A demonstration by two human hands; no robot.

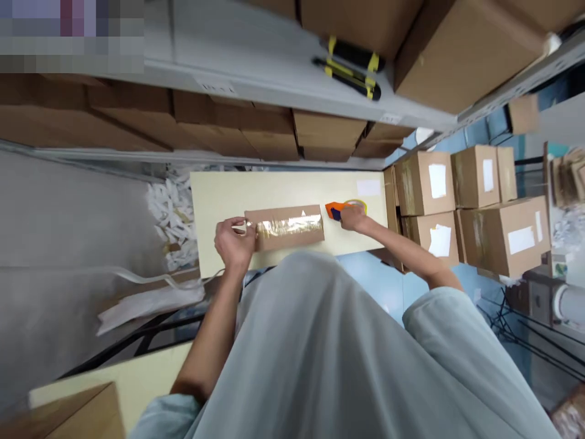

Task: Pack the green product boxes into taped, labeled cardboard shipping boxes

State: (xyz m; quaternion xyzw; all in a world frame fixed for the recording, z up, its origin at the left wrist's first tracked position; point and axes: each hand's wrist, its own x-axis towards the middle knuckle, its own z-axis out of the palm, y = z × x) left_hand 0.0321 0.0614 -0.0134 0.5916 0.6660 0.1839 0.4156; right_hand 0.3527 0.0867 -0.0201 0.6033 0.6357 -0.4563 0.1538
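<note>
A long, narrow cardboard box (289,242) lies on the pale yellow table (274,186), with shiny clear tape along its top. My left hand (234,244) is at the box's left end, its fingers curled and its thumb and fingertips against that edge. To the right of the box, my right hand (353,217) is closed around an orange and dark blue tape dispenser (334,210) carrying a yellow-edged roll. The dispenser's front points at the box's right end, with a small gap between them. My right hand covers the dispenser's handle.
Above the table's far side runs a grey shelf (256,67) with cardboard boxes and black-and-yellow utility knives (350,76). Labelled cartons (418,183) are stacked at the right. White scraps (171,213) pile up left of the table. Another carton (77,414) sits at the lower left.
</note>
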